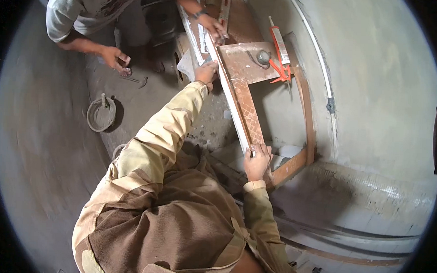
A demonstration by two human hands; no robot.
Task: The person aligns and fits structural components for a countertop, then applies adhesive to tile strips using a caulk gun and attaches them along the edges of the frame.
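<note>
A long white edge strip (233,104) runs along the side of a brown tiled frame (247,106). My left hand (207,72) is closed around the strip's edge near its upper part. Lower down, my right hand (257,162) grips the strip's near end, fingers curled over the frame's corner. An orange caulking gun (281,54) with a white-and-red tube leans beside the brown board (233,62). On that board sits a small round metal object (263,57). A co-worker's hand (212,29) rests on the strip's far end.
The co-worker's other hand (116,60) hangs over the floor, near a hammer-like tool (139,81). A round bucket (101,114) with grey mix stands on the left floor. A white pipe (314,36) runs down the right wall (374,79). Wooden framing (304,106) stands against this wall.
</note>
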